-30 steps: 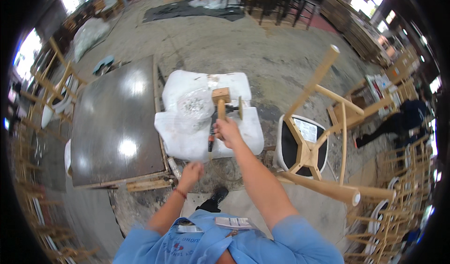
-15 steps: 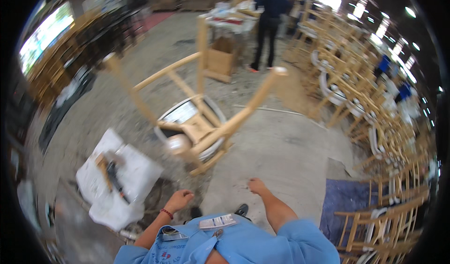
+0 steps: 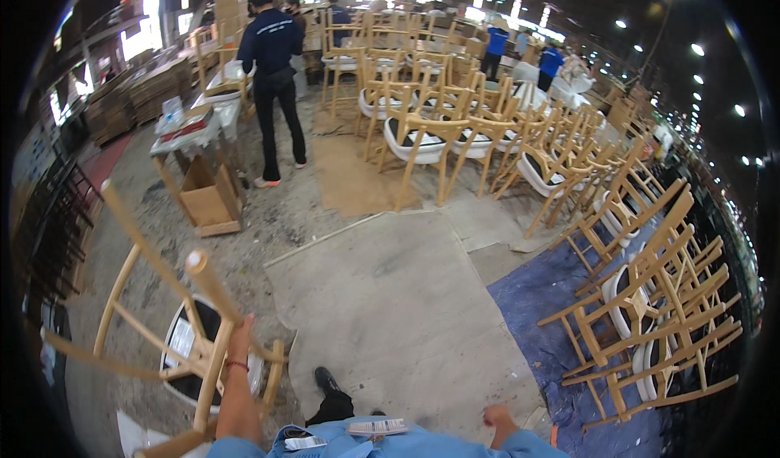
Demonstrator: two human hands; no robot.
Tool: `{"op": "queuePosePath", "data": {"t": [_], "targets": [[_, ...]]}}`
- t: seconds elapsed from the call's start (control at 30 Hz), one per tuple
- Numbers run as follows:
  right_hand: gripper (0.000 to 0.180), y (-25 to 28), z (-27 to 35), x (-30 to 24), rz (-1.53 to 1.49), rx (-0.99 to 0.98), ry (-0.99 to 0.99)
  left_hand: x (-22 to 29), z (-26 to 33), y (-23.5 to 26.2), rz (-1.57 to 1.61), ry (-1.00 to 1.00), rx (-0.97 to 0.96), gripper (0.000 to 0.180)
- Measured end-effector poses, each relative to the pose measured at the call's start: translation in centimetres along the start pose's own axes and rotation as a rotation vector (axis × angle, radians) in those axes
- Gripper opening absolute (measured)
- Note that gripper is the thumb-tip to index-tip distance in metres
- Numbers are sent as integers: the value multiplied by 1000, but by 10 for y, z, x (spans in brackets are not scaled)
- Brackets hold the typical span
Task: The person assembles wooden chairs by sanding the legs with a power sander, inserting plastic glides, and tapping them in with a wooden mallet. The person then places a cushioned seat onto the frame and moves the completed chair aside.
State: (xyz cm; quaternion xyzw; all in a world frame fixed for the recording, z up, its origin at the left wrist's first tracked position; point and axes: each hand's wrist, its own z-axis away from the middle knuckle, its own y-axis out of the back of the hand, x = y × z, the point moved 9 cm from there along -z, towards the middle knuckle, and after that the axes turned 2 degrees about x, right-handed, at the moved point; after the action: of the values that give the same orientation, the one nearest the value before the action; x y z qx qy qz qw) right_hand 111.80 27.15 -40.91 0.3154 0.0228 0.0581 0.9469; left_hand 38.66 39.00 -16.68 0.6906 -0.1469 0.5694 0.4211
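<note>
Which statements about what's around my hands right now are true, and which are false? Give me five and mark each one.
1. Your left hand is at a wooden chair. True.
2. Your right hand touches that wooden chair. False: it is well apart from it.
3. The sheet on the floor at right is red. False: it is blue.
4. A person in dark clothes stands near a table. True.
5. Your visible shoe is white. False: it is black.

No wording is legible. Blurred white print (image 3: 276, 26) crosses a co-worker's dark shirt (image 3: 264, 47), upper left; a white label (image 3: 180, 339) shows on the upturned chair (image 3: 213, 370), lower left; a printed tag (image 3: 377, 427) lies on the wearer's blue shirt (image 3: 431, 444), bottom centre.
</note>
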Motion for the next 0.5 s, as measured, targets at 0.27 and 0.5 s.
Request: {"op": "queuePosePath", "data": {"t": [0.27, 0.5], "targets": [[19, -9, -52, -62, -731, -205, -158, 9, -121, -16, 29, -55, -181, 26], [53, 279, -179, -204, -1289, -10, -12, 96, -233, 73, 529, -223, -30, 17]]}}
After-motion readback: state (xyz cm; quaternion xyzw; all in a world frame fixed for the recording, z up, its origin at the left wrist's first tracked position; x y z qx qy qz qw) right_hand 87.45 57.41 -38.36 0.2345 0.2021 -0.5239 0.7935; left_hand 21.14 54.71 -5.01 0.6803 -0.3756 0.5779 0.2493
